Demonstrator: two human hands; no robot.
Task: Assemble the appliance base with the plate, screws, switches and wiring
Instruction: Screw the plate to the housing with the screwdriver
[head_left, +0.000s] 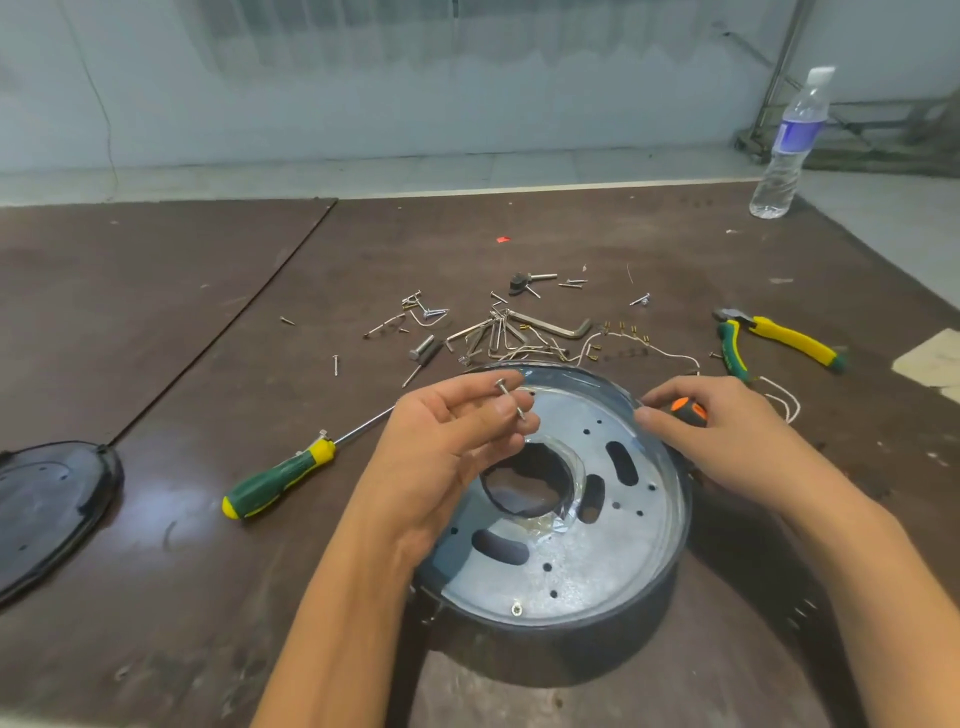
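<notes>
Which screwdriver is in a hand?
The orange-and-black screwdriver, gripped by the right hand. The green-and-yellow screwdriver lies untouched on the table.

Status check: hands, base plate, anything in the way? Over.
Left hand pinches a screw above the plate. Right hand grips the orange screwdriver at the base right rim. Plate sits in base, one fastener at near edge. No obstruction seen.

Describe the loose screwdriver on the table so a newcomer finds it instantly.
Find the round black appliance base in mid-table. Just left of it, lying diagonally, is the screwdriver. Its green handle with yellow ends sets it apart from the orange-and-black tool in the right hand.
</notes>
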